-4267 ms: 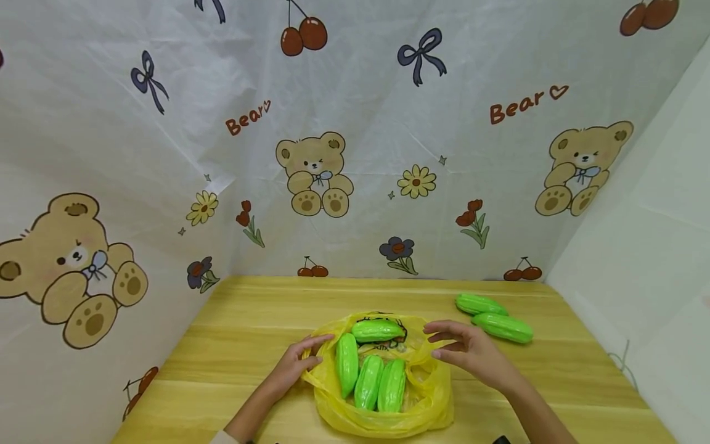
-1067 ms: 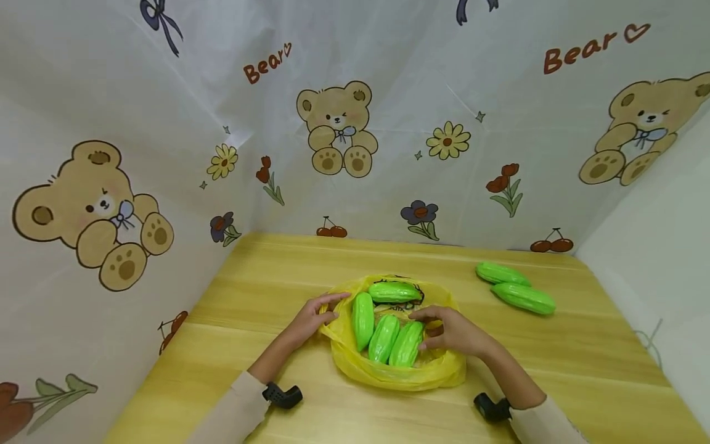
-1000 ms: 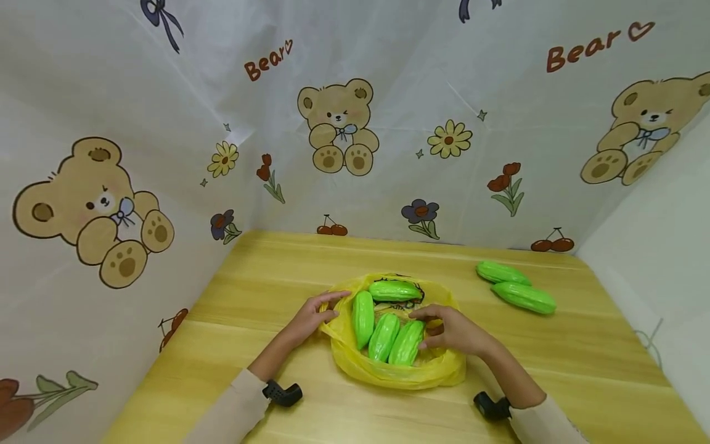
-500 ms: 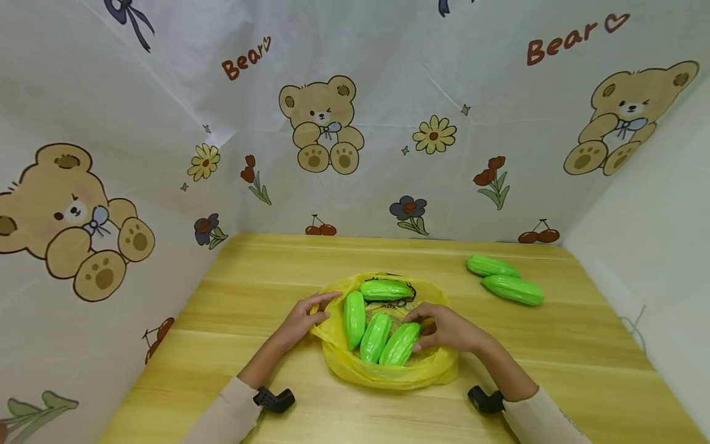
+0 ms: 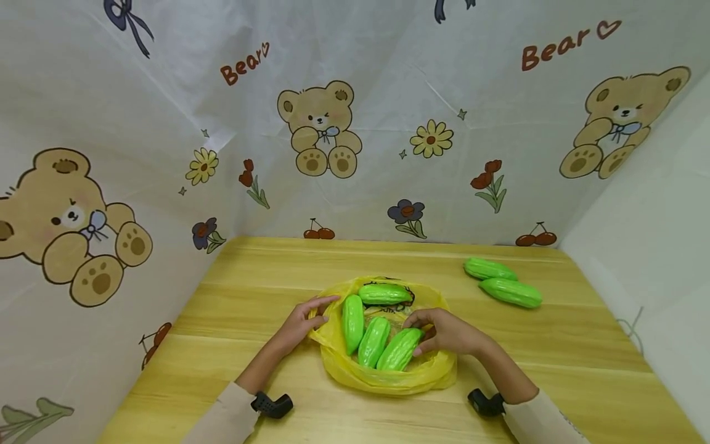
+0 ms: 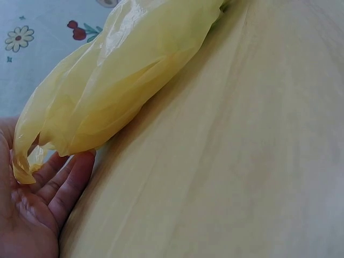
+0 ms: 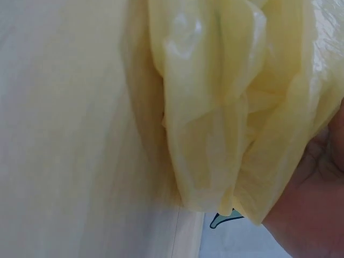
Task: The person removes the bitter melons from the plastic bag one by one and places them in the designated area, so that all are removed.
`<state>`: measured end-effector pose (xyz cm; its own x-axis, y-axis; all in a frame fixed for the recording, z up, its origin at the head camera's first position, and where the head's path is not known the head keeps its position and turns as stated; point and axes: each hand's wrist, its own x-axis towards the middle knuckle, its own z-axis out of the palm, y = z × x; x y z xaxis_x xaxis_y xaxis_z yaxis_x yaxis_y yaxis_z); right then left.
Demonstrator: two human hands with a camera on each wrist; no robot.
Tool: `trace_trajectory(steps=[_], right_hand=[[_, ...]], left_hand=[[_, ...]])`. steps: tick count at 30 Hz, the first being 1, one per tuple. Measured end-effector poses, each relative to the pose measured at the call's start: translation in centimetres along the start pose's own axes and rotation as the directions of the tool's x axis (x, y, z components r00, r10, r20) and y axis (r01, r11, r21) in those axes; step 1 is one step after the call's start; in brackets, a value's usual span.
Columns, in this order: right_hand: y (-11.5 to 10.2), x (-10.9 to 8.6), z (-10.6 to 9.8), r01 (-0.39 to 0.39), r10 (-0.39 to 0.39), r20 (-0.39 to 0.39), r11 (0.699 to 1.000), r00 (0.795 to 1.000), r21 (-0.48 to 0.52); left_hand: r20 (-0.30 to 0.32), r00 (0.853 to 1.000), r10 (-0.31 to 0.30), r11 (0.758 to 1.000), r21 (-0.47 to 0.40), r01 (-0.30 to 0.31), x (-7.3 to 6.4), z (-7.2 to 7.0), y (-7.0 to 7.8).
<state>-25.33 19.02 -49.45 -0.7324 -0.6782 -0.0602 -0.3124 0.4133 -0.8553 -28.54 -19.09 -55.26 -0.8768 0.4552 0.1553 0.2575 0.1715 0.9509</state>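
We see left hand holding yellow plastic bag by rim, likely keeping mouth spread; right hand grips bag's rightmost bitter gourd, perhaps steadying it.

Four ridged green gourds lie inside an open, crumpled yellow plastic bag.

Wood-grain tabletop beneath the right hand and teddy-bear-print sheet beyond it mark a screened-off workspace. The kind of surrounding room cannot be told.
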Motion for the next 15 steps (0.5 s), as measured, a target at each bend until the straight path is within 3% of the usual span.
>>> trace_trajectory(steps=[10, 15], right_hand=[[-0.01, -0.26, -0.29, 0.041, -0.041, 0.018, 0.999, 0.999, -0.015], [0.09, -0.33, -0.47, 0.013, -0.013, 0.014, 1.000, 1.000, 0.000]], left_hand=[[0.007, 1.000, -0.005, 1.000, 0.002, 0.005, -0.13, -0.08, -0.04], [0.007, 1.000, 0.000, 1.000, -0.004, 0.000, 0.04, -0.02, -0.15]])
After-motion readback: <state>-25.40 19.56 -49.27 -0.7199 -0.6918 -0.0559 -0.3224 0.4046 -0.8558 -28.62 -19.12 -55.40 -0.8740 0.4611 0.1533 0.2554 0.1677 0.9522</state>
